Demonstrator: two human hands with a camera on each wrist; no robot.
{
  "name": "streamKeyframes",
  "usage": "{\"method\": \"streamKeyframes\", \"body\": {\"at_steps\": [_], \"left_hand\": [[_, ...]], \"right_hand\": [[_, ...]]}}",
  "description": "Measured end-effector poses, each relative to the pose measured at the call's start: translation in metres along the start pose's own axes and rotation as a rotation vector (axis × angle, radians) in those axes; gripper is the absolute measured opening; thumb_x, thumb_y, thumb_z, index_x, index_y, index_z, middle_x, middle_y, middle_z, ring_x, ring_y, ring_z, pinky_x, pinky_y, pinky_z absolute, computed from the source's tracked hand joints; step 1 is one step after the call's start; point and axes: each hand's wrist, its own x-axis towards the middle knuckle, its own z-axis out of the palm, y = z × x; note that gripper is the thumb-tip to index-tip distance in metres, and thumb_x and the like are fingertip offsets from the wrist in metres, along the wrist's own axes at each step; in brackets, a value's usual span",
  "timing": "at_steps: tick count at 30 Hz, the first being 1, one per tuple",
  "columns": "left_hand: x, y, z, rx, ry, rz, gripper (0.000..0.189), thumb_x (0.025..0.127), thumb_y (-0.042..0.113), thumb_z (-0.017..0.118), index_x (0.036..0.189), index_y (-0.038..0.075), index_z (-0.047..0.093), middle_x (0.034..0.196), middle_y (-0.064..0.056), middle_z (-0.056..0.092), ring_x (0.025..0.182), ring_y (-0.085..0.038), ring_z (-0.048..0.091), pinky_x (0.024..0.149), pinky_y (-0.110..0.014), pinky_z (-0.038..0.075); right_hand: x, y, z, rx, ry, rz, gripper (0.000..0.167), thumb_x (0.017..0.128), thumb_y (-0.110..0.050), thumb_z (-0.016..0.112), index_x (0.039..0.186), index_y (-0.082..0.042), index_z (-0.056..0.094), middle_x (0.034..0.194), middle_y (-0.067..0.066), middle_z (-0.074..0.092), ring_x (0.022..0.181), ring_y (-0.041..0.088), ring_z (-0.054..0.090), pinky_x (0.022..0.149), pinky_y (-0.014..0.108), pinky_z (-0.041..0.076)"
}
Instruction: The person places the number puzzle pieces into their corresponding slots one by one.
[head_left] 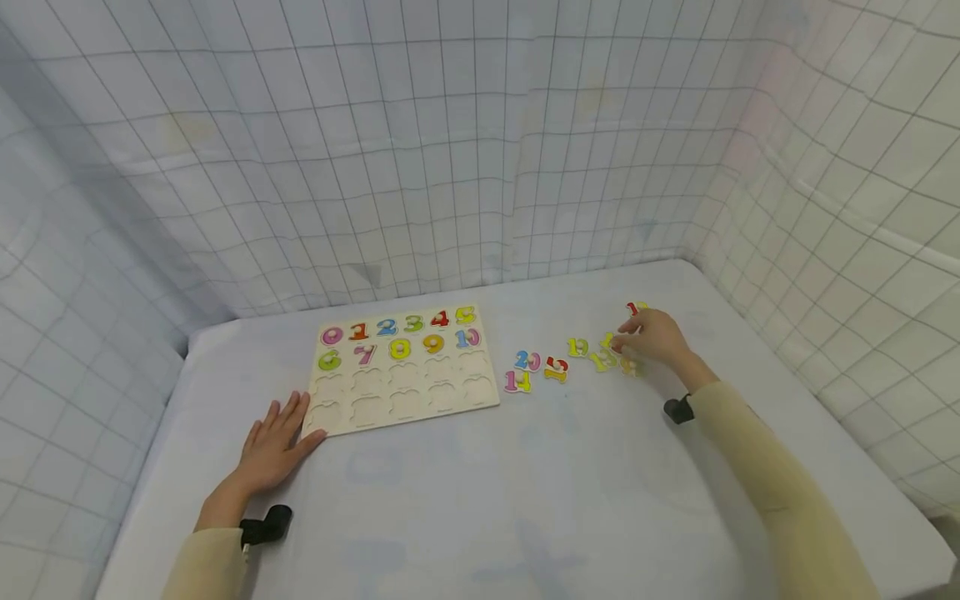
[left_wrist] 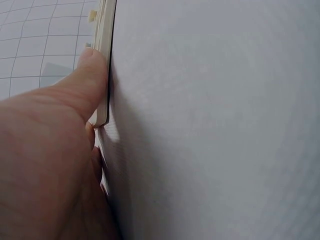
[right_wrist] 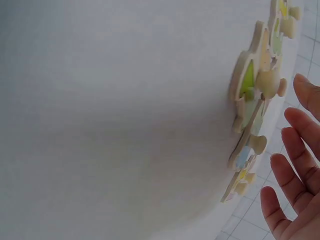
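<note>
My left hand (head_left: 270,454) lies flat at the near left corner of a wooden number puzzle board (head_left: 491,397), thumb on its front edge and fingers along its left side. In the left wrist view the thumb (left_wrist: 92,65) presses against the board's edge (left_wrist: 103,112). On the right, my right hand (head_left: 656,337) hovers over a group of loose number pieces, one of them a yellow-green piece (head_left: 602,360). The right wrist view shows its fingers (right_wrist: 296,150) loosely bent and holding nothing, beside pieces with round wooden knobs (right_wrist: 268,84).
Numbers 0 to 10 fill the board's upper rows; the lower recesses are bare. A blue-and-pink 20 (head_left: 527,360), a purple-and-yellow piece (head_left: 517,382) and a red-and-orange piece (head_left: 557,369) lie right of the board. A red-topped piece (head_left: 636,308) lies farther back. Checked curtains (head_left: 480,167) surround the table.
</note>
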Motion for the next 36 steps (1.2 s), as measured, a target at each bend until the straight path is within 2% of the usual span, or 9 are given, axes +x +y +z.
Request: {"method": "streamKeyframes", "body": {"at_steps": [6, 13, 20, 25, 29, 36], "left_hand": [[0.001, -0.002, -0.001, -0.004, -0.009, -0.01, 0.083, 0.096, 0.05, 0.047, 0.151, 0.002, 0.007, 0.154, -0.025, 0.002, 0.138, -0.045, -0.011, 0.104, -0.062, -0.012], [0.001, -0.003, 0.001, -0.014, -0.013, -0.018, 0.084, 0.096, 0.051, 0.047, 0.151, 0.001, 0.008, 0.155, -0.025, 0.002, 0.138, -0.045, -0.012, 0.104, -0.061, -0.013], [0.003, -0.003, 0.0, -0.011, -0.013, -0.019, 0.083, 0.096, 0.051, 0.046, 0.151, 0.001, 0.008, 0.155, -0.025, 0.002, 0.138, -0.045, -0.012, 0.104, -0.061, -0.013], [0.004, 0.0, 0.001, -0.011, -0.015, -0.019, 0.084, 0.096, 0.051, 0.046, 0.151, 0.001, 0.008, 0.154, -0.025, 0.002, 0.138, -0.045, -0.012, 0.104, -0.06, -0.014], [0.002, 0.0, 0.0, -0.018, -0.014, -0.016, 0.083, 0.096, 0.05, 0.047, 0.15, -0.001, 0.009, 0.154, -0.026, 0.002, 0.138, -0.045, -0.012, 0.104, -0.06, -0.014], [0.001, -0.001, -0.001, 0.001, -0.008, -0.014, 0.082, 0.097, 0.05, 0.045, 0.151, 0.0, 0.008, 0.154, -0.025, 0.002, 0.138, -0.045, -0.011, 0.104, -0.06, -0.013]], "right_hand": [[-0.004, 0.006, 0.007, -0.016, -0.029, 0.029, 0.03, 0.082, -0.032, 0.075, 0.097, -0.005, 0.075, 0.099, 0.01, 0.07, 0.091, 0.029, 0.058, 0.076, 0.043, 0.045], [-0.002, 0.003, 0.013, -0.1, 0.033, -0.031, 0.027, 0.083, -0.03, 0.074, 0.094, -0.006, 0.076, 0.091, 0.008, 0.071, 0.084, 0.029, 0.06, 0.078, 0.049, 0.041], [-0.001, 0.001, 0.013, -0.127, 0.028, -0.048, 0.024, 0.086, -0.027, 0.071, 0.092, -0.005, 0.075, 0.098, 0.013, 0.07, 0.097, 0.036, 0.058, 0.085, 0.055, 0.037], [0.0, -0.001, 0.011, -0.145, 0.022, -0.06, 0.024, 0.086, -0.026, 0.07, 0.092, -0.003, 0.075, 0.098, 0.013, 0.07, 0.099, 0.037, 0.057, 0.085, 0.056, 0.036], [0.002, -0.015, 0.011, -0.139, 0.034, -0.09, 0.021, 0.086, -0.024, 0.07, 0.089, -0.004, 0.075, 0.097, 0.013, 0.069, 0.101, 0.037, 0.054, 0.087, 0.058, 0.034], [0.02, -0.072, 0.028, -0.142, 0.043, -0.231, 0.018, 0.086, -0.025, 0.072, 0.085, -0.007, 0.076, 0.09, 0.007, 0.066, 0.092, 0.029, 0.053, 0.084, 0.052, 0.037]]}}
